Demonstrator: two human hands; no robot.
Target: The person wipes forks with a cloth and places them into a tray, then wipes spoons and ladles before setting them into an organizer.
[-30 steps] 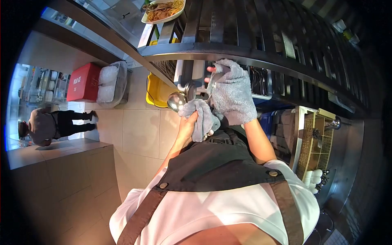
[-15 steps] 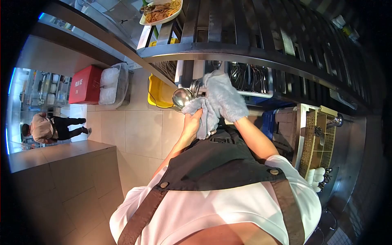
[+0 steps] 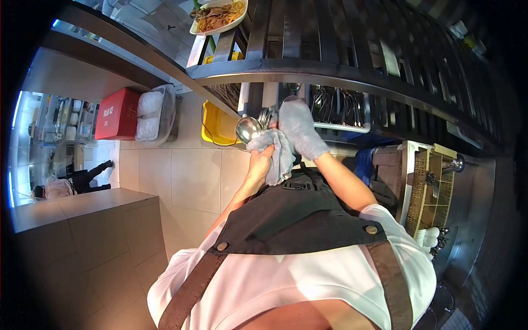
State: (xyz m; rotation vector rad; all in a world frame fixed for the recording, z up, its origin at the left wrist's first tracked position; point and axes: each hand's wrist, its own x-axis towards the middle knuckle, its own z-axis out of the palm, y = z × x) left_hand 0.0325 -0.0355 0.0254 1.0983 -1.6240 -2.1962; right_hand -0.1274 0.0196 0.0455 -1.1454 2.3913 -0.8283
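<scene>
My left hand (image 3: 262, 159) is closed on a grey cloth (image 3: 281, 159) whose folds hang below the fingers. Just beyond it is a bundle of shiny metal ladles or large spoons (image 3: 248, 130), partly covered by the cloth. My right hand (image 3: 302, 132) is wrapped in grey cloth up to the wrist, so its fingers are hidden. It is beside the ladles, at the front of a white-rimmed tray (image 3: 344, 127) that holds dark and silver cutlery (image 3: 336, 104).
A slatted metal shelf (image 3: 330, 74) spans the top, with a plate of food (image 3: 219, 17) on it. Left are a yellow bin (image 3: 217, 125), a red box (image 3: 116, 114) and a person (image 3: 74, 184). A wicker cutlery basket (image 3: 426, 192) stands at right.
My wrapped right hand has shifted slightly, and its cloth looks narrower. My left hand stays almost in place. The person at the far left has moved lower, partly behind the counter.
</scene>
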